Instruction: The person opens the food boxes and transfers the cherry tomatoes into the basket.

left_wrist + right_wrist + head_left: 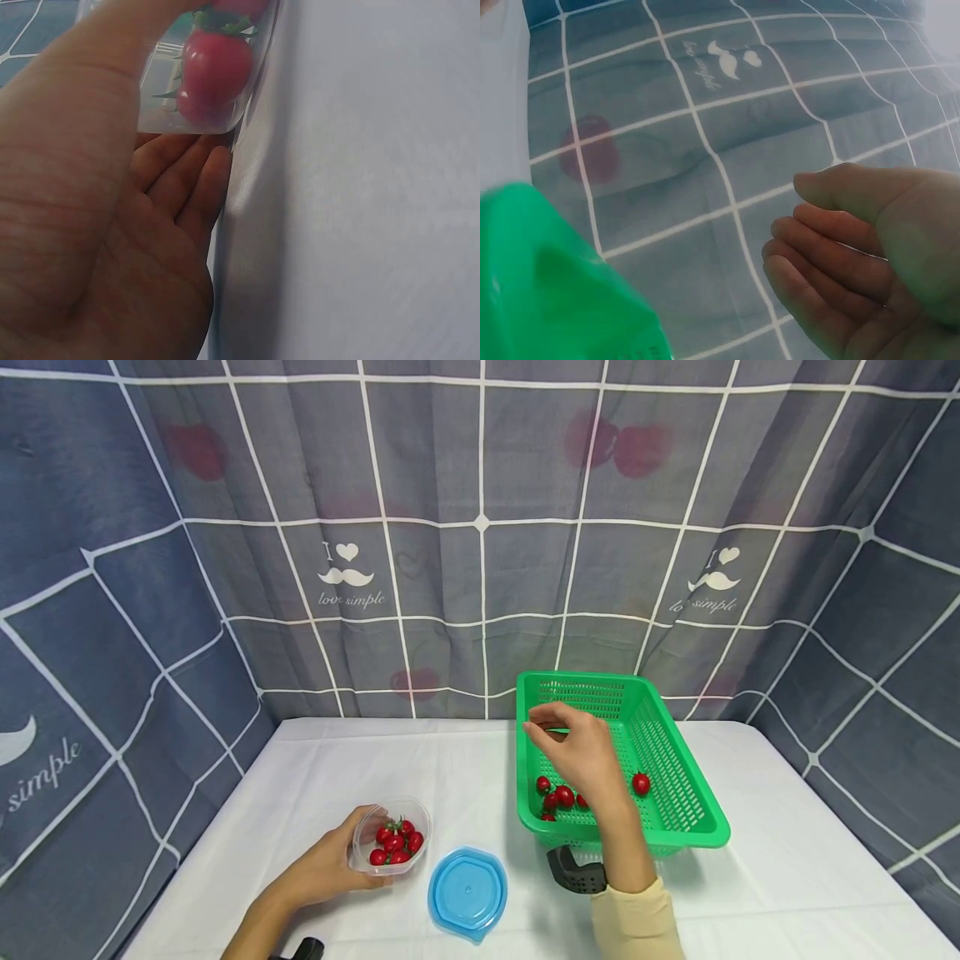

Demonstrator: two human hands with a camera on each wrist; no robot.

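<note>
My left hand (326, 864) grips a small clear plastic container (364, 837), thumb on one side and fingers on the other. Several red cherry tomatoes (395, 842) with green stems lie inside it; the left wrist view shows them through the container wall (159, 112). Over the green basket (686, 760) hangs my right hand (579, 753), fingers loosely bent and nothing between them. In the right wrist view the right hand's fingertips (784, 266) stand apart from the thumb. Below that hand, more cherry tomatoes (565, 796) sit in the basket, partly hidden by the forearm.
A blue lid (468, 893) lies flat on the white tablecloth (465, 777) between the container and the basket. One lone cherry tomato (641, 783) sits toward the basket's right side. Grey checked curtains (435, 568) stand behind and on both sides of the table.
</note>
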